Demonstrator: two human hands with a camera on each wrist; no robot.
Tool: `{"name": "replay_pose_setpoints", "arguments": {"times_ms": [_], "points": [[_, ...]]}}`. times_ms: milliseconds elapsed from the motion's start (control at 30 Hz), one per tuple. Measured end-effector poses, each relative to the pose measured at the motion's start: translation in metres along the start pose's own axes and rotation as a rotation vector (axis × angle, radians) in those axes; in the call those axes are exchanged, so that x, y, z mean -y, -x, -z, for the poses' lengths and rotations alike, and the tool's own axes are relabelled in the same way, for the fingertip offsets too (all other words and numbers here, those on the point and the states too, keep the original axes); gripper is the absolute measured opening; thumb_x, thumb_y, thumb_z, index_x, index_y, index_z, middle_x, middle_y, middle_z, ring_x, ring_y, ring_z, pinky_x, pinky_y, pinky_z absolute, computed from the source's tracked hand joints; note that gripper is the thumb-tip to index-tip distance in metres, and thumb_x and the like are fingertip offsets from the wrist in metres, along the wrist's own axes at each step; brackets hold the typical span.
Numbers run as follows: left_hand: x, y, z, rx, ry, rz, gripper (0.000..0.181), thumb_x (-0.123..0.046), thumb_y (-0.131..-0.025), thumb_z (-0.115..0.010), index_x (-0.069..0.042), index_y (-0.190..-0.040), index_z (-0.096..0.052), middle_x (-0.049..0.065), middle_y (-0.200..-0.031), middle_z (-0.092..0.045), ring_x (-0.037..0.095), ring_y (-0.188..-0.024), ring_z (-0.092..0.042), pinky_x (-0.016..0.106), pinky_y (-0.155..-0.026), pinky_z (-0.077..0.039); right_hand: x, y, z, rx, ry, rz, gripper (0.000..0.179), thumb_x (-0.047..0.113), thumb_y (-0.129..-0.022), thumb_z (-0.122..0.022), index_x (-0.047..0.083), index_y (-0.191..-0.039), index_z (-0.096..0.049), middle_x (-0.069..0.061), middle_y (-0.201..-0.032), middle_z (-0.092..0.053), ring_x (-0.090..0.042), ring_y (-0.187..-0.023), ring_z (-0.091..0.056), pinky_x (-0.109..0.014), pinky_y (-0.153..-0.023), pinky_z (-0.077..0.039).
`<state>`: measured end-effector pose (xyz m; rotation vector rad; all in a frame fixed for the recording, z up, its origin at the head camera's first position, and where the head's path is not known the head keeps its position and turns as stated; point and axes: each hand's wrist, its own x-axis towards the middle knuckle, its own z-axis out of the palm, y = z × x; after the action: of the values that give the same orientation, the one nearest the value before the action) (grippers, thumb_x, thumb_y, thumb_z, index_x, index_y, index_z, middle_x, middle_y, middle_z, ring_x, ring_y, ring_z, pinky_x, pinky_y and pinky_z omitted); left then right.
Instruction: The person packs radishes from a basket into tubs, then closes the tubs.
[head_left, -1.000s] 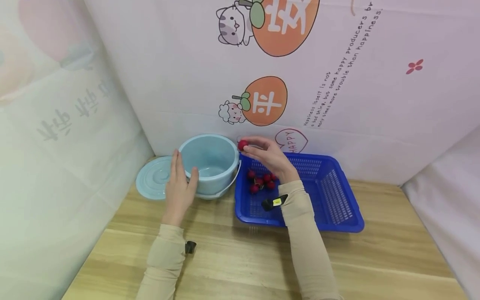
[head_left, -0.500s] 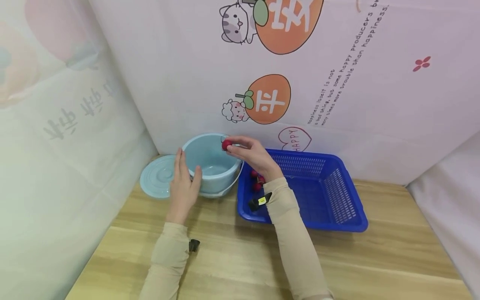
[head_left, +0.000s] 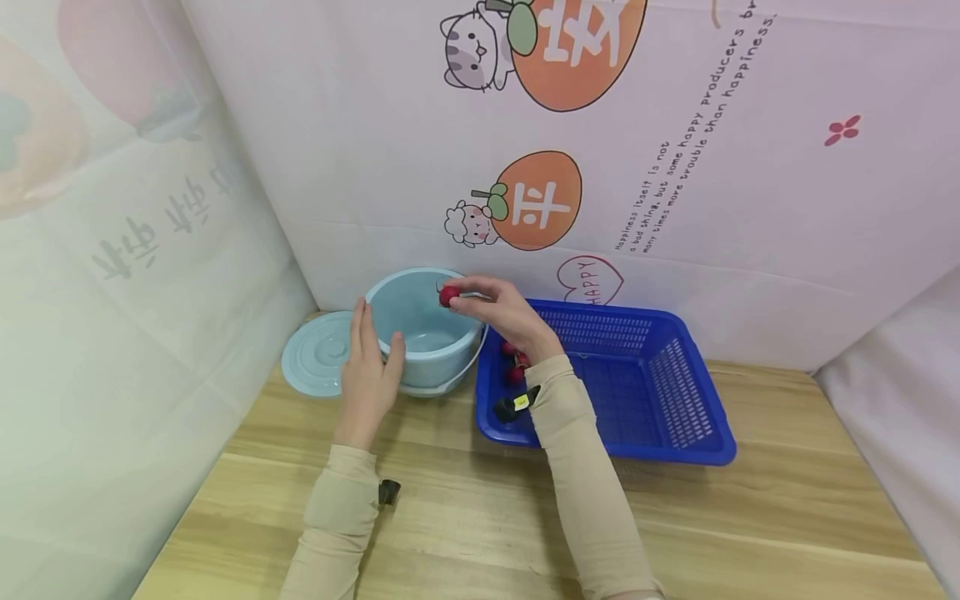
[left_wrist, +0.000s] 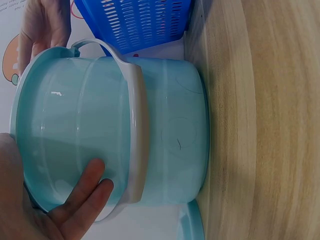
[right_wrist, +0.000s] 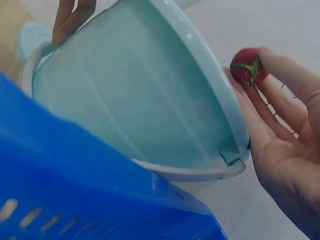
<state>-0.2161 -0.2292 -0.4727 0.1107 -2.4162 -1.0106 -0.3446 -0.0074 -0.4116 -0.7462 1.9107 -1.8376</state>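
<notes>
The red radish now hangs over the mouth of the light blue bucket, pinched between thumb and fingers of the right hand. A second ago it was above the gap between the bucket and the blue basket; half a second ago it had already crossed the near side of the rim, and since then it has moved only a little, so the carry across looks finished while the letting-go is not yet done. In the right wrist view the radish, green stub showing, sits just beyond the rim and no lower than it; whether the fingers touch the rim cannot be told. The left hand has kept its place: its fingers are extended and touch the bucket's left and front side without closing round anything, which probably keeps the bucket steady for the drop. The bucket stands upright on the counter, its handle swung down over the front wall. Other radishes lie at the left end of the basket, partly hidden by the right arm, so more transfers seem to remain. The lid is off, just beside the bucket on the left, well away from the radish's path.
</notes>
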Motion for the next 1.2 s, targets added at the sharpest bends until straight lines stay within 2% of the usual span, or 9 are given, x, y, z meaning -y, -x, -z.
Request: {"name": "replay_pose_setpoints", "arguments": {"times_ms": [100, 200, 333, 433, 567, 833, 1033, 1200], "points": [[-0.002, -0.002, 0.001, -0.005, 0.004, 0.0, 0.077, -0.049, -0.111, -0.04, -0.003, -0.168, -0.019, 0.001, -0.177, -0.011, 0.047, -0.086, -0.066, 0.064, -0.077, -0.056, 0.0, -0.003, 0.001, 0.02, 0.061, 0.011, 0.037, 0.023, -0.097, -0.079, 0.013, -0.133, -0.074, -0.006, -0.136, -0.069, -0.024, -0.125, -0.067, -0.047, -0.114, -0.044], [-0.003, -0.003, 0.005, -0.006, 0.008, 0.01, 0.078, -0.05, -0.111, -0.04, -0.004, -0.169, -0.017, -0.001, -0.178, -0.009, 0.044, -0.076, -0.064, 0.061, -0.072, -0.056, 0.004, -0.008, 0.001, 0.061, 0.131, 0.012, 0.036, 0.026, -0.098, -0.078, 0.016, -0.132, -0.075, -0.003, -0.135, -0.07, -0.023, -0.124, -0.067, -0.046, -0.112, -0.047], [-0.001, -0.002, 0.008, -0.011, -0.001, 0.01, 0.077, -0.05, -0.111, -0.039, -0.004, -0.169, -0.017, 0.001, -0.177, -0.01, 0.043, -0.073, -0.063, 0.06, -0.071, -0.056, 0.014, -0.013, -0.004, 0.148, 0.29, 0.025, 0.033, 0.026, -0.098, -0.078, 0.016, -0.13, -0.076, -0.001, -0.131, -0.071, -0.022, -0.122, -0.067, -0.042, -0.108, -0.051], [0.0, 0.0, 0.008, -0.003, -0.013, 0.008, 0.077, -0.05, -0.111, -0.038, -0.003, -0.168, -0.018, 0.002, -0.178, -0.01, 0.047, -0.084, -0.066, 0.064, -0.077, -0.056, 0.02, -0.015, -0.007, 0.188, 0.414, 0.025, 0.033, 0.025, -0.097, -0.079, 0.014, -0.128, -0.077, 0.0, -0.127, -0.073, -0.022, -0.121, -0.066, -0.038, -0.106, -0.052], [0.001, 0.001, 0.007, 0.004, -0.024, 0.015, 0.078, -0.052, -0.111, -0.037, -0.003, -0.168, -0.018, 0.0, -0.178, -0.009, 0.05, -0.093, -0.066, 0.065, -0.078, -0.055, 0.026, -0.019, -0.01, 0.238, 0.509, -0.011, 0.031, 0.022, -0.096, -0.081, 0.012, -0.125, -0.077, 0.0, -0.122, -0.075, -0.021, -0.119, -0.068, -0.033, -0.103, -0.053], [0.001, 0.005, 0.007, -0.005, -0.041, 0.018, 0.077, -0.05, -0.111, -0.037, -0.004, -0.168, -0.018, 0.002, -0.177, -0.011, 0.042, -0.072, -0.062, 0.059, -0.067, -0.055, 0.041, -0.031, -0.016, 0.434, 0.719, -0.051, 0.03, 0.016, -0.095, -0.08, 0.005, -0.124, -0.078, -0.004, -0.119, -0.076, -0.018, -0.117, -0.066, -0.027, -0.101, -0.052], [0.0, 0.006, 0.004, 0.003, -0.055, 0.004, 0.078, -0.051, -0.11, -0.038, -0.003, -0.168, -0.019, 0.003, -0.177, -0.013, 0.039, -0.064, -0.059, 0.057, -0.061, -0.054, 0.046, -0.029, -0.015, 0.458, 0.776, -0.083, 0.031, 0.015, -0.095, -0.081, 0.005, -0.124, -0.077, -0.006, -0.12, -0.076, -0.02, -0.119, -0.067, -0.027, -0.101, -0.052], [-0.003, 0.005, 0.004, -0.001, -0.052, 0.005, 0.077, -0.052, -0.11, -0.038, -0.004, -0.168, -0.019, -0.001, -0.177, -0.011, 0.04, -0.065, -0.06, 0.057, -0.062, -0.053, 0.048, -0.026, -0.013, 0.452, 0.769, -0.073, 0.031, 0.015, -0.096, -0.08, 0.004, -0.125, -0.077, -0.005, -0.12, -0.076, -0.02, -0.119, -0.066, -0.027, -0.102, -0.052]]}}
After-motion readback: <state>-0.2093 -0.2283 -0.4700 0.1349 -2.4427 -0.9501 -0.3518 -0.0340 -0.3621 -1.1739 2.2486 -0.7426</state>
